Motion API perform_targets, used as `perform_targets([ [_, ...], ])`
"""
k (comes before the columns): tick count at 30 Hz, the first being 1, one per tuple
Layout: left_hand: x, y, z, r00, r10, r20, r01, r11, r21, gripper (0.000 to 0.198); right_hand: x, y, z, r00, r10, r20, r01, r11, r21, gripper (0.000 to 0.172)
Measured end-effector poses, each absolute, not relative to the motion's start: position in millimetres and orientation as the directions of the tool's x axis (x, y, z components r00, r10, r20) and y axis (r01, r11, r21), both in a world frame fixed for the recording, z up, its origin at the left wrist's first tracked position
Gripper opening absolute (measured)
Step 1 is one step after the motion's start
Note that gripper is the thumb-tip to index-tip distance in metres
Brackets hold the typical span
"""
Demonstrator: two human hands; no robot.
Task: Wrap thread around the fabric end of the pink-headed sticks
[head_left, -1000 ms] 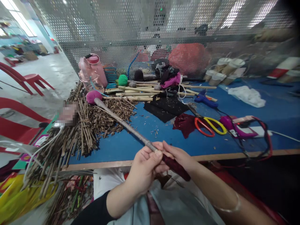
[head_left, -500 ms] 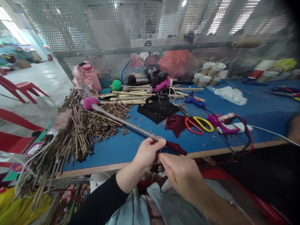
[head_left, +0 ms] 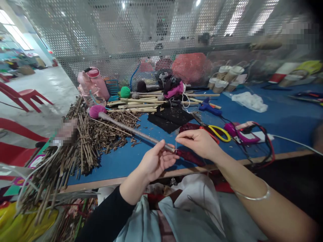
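Note:
A slim grey-wrapped stick [head_left: 136,131] slants across the table, with a magenta yarn-covered ball [head_left: 98,111] at its far end. My left hand [head_left: 157,163] supports the near end, its thumb on top and its fingers curled beneath. Just above that end, my right hand [head_left: 195,141] pinches a thin pale thread [head_left: 176,144] that runs down to the stick. Dark red fabric [head_left: 190,157] lies close to the stick's tip. Behind my right hand are scissors [head_left: 220,132] with red and yellow handles, partly covered by the hand.
Dried stalks [head_left: 85,144] are heaped at the left. Pale sticks [head_left: 141,102], a black cloth [head_left: 170,119] and a blue glue gun [head_left: 209,107] lie farther back. At the right sits a purple power strip [head_left: 242,134] with cables. A perforated metal screen [head_left: 126,40] borders the table's back.
My right hand has risen from below the stick's near end to above it, with the thread stretched between. My left hand's fingers have loosened and turned palm-up under the stick.

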State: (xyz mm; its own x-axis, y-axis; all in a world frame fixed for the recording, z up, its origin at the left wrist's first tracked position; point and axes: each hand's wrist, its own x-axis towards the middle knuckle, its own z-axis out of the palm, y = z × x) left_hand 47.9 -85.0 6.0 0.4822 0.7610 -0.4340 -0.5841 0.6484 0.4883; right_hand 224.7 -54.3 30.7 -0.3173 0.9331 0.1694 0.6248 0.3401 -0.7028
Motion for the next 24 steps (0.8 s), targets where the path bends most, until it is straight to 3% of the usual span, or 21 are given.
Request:
perform_targets([
  [4, 40.9, -81.5, 4.6, 0.448, 0.756, -0.477, -0.539, 0.654, 0.531, 0.022, 221.2, -58.1, 35.3, -0.352, 0.908, 0.225, 0.624, 0.407, -0.667, 0.017],
  [9, 39.3, -83.9, 2.0, 0.476, 0.727, -0.495, -0.468, 0.686, 0.557, 0.015, 208.9, -56.1, 52.7, -0.565, 0.741, 0.364, 0.584, 0.67, -0.458, 0.018],
  [12, 37.1, -84.0, 6.4, 0.462, 0.747, -0.478, -0.487, 0.665, 0.567, 0.015, 209.6, -54.3, 53.7, -0.559, 0.72, 0.412, 0.599, 0.694, -0.399, 0.018],
  [17, 35.4, -81.4, 15.6, 0.386, 0.809, -0.444, -0.558, 0.588, 0.586, 0.014, 227.4, -56.0, 41.8, -0.379, 0.807, 0.453, 0.645, 0.582, -0.496, 0.017],
  [21, 39.5, -77.7, 21.9, 0.409, 0.804, -0.432, -0.556, 0.595, 0.58, 0.013, 229.9, -60.0, 18.7, -0.32, 0.893, 0.317, 0.616, 0.45, -0.647, 0.019],
  [24, 43.5, -71.9, 25.1, 0.413, 0.807, -0.422, -0.559, 0.59, 0.582, 0.01, 215.0, -76.0, -7.5, -0.298, 0.911, 0.286, 0.623, 0.412, -0.664, 0.021],
])
